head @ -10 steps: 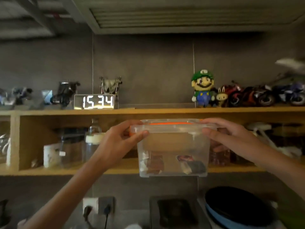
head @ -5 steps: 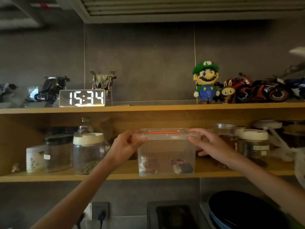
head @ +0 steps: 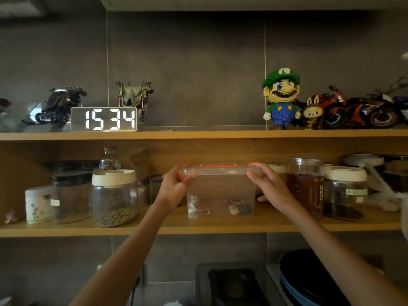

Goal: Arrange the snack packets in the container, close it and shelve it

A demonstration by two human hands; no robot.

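A clear plastic container [head: 220,191] with an orange-sealed lid rests on the lower wooden shelf [head: 198,228], between jars. Its lid is on. A few dark snack packets [head: 238,207] lie on its bottom. My left hand [head: 174,191] grips the container's left lid edge. On the opposite lid edge my right hand [head: 269,186] holds on, fingers wrapped behind the side.
A cream-lidded jar [head: 114,197] stands left of the container, a brown-filled jar [head: 305,186] and another cream-lidded jar [head: 344,191] right. The upper shelf carries a digital clock [head: 103,119], a block figure [head: 282,98] and model motorbikes [head: 362,109]. Dark plates [head: 309,281] sit below right.
Both hands carried the container away from me and lower, from in front of the shelf edge onto the lower shelf between the jars. Both grips are unchanged.
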